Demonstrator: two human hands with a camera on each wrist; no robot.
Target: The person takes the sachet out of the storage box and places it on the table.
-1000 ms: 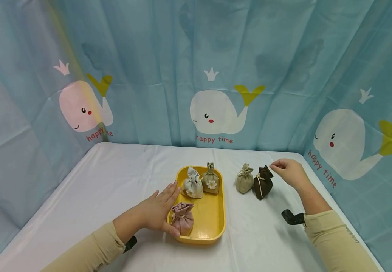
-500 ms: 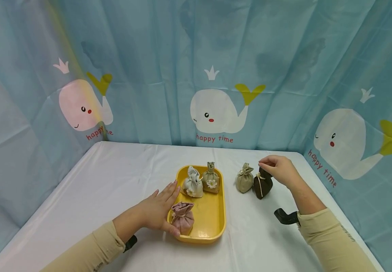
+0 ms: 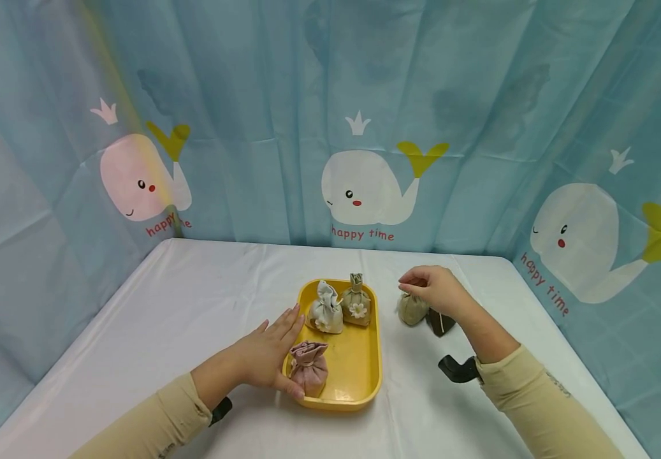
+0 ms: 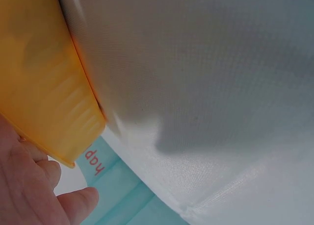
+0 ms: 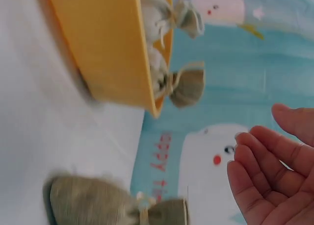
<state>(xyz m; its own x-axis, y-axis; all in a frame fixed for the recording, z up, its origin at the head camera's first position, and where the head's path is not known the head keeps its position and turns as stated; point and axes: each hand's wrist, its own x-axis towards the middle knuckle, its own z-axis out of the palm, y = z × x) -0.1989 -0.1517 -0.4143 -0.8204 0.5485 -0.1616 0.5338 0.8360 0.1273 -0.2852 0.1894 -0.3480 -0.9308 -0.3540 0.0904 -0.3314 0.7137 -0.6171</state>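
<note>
- Yellow plastic tray (image 3: pixel 353 376) sits around the middle of the desk (image 3: pixel 221 287), which has a white cloth over it.
- Three little tied cloth bags are in it: a pale grey one (image 3: pixel 326 313) and an olive one with a white flower (image 3: pixel 356 307) side by side at the far end, plus a dusty pink one (image 3: pixel 310 370) in the near left corner.
- Two more bags stand on the cloth just right of the tray: a plain green one (image 3: pixel 412 310) and a dark brown one (image 3: pixel 441 323) right beside it, partly hidden in the head view.
- As for the hands, the left hand (image 3: pixel 264 352) lies spread along the tray's left side, fingers against the rim and thumb by the pink bag. Not gripping anything; can't tell if the thumb touches that bag.
- Right hand (image 3: pixel 438 291) hangs over the green bag's top, fingers loosely bent. The right wrist view shows thumb and fingers apart with nothing between them, so it's holding nothing.
- Backdrop's a blue curtain (image 3: pixel 250 159) with cartoon whales (image 3: pixel 364 188) and "happy time" in red.
</note>
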